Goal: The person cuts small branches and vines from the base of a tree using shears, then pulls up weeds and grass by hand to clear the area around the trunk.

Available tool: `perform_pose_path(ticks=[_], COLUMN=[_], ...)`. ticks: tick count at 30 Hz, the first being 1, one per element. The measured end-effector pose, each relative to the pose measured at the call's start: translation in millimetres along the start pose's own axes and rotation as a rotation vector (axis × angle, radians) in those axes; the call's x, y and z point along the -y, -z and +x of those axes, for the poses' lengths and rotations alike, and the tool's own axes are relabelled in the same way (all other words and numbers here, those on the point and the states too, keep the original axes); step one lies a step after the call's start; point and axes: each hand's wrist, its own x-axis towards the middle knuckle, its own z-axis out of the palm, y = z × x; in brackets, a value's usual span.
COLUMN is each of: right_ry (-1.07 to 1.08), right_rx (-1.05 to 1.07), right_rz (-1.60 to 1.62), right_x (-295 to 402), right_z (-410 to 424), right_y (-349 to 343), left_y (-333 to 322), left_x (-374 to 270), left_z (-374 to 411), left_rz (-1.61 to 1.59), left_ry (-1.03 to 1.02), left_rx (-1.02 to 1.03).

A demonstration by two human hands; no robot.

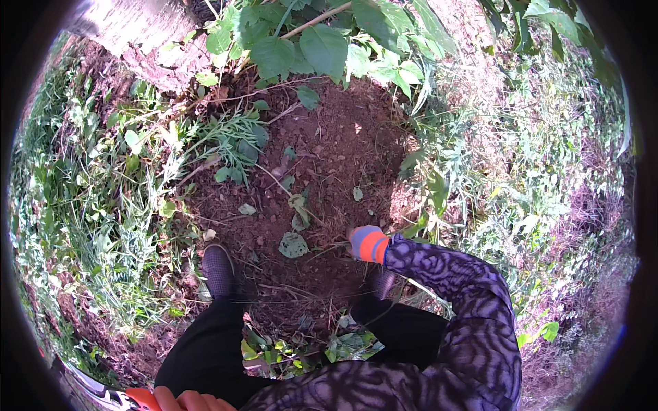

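Note:
My left hand (193,402), its bare fingers showing, is at the bottom left edge beside my left thigh. It is closed around the orange handle of pruning shears (115,398), whose metal end points left. My right hand (366,243) wears a grey glove with orange bands and reaches down to the bare soil (339,149), just in front of my right shoe. A thin plant stem (329,249) meets its fingertips. Those fingers are curled out of sight, so whether they grip the stem is unclear. A leaf full of holes (293,245) lies left of this hand.
A pale, rough-barked trunk (149,41) stands at the top left. Broad-leaved branches (324,49) hang over the far side of the soil. Cut greenery (234,136) lies on its left edge. Grass and weeds (103,226) grow on both sides. My left shoe (217,269) is on the ground.

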Motion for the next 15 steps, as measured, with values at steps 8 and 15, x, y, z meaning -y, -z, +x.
perform_pose_path(ticks=[8, 15], right_ry=[-0.111, -0.712], right_rx=[-0.592, -0.629], right_rz=[-0.334, -0.371], right_x=[-44.6, -161.1], right_z=[71.5, 171.5], right_y=[79.7, 123.0], left_y=[-11.6, -18.6], left_x=[9.1, 13.7], left_z=[5.6, 12.0], left_rz=[0.028, 0.09], left_ry=[-0.007, -0.014], left_rx=[-0.049, -0.082])
